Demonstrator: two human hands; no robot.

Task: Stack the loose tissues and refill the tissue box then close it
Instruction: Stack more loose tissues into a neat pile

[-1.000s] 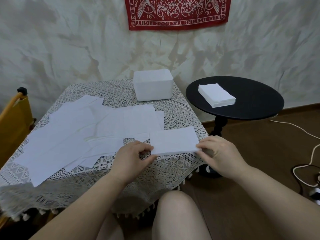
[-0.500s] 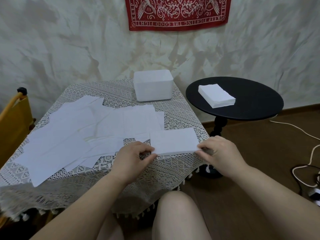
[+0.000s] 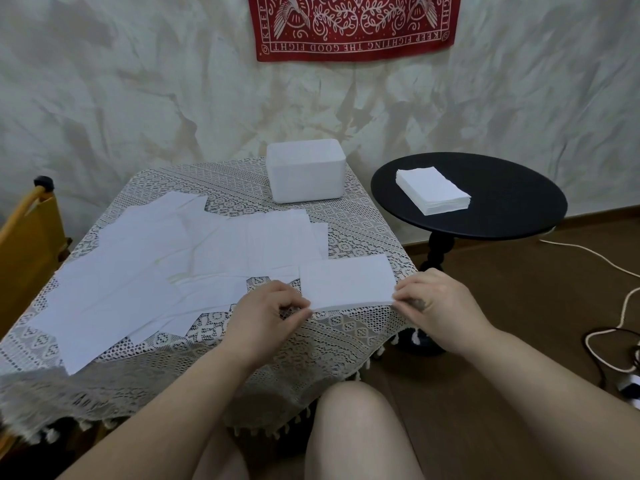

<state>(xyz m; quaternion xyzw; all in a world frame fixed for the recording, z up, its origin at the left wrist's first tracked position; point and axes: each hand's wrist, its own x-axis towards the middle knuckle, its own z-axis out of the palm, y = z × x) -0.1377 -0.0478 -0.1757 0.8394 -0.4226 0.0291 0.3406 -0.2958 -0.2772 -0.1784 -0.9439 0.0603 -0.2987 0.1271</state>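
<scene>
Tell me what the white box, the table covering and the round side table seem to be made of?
White box: probably matte plastic, with smooth faces, rounded corners and a faintly translucent look.
Table covering: cream lace, likely cotton, with openwork patterns and a tasselled edge.
Round side table: black, satin finish, on a turned post; painted wood is my guess, though metal is possible.

White tissues (image 3: 145,282), cream lace tablecloth (image 3: 311,337), black side table (image 3: 502,202)
</scene>
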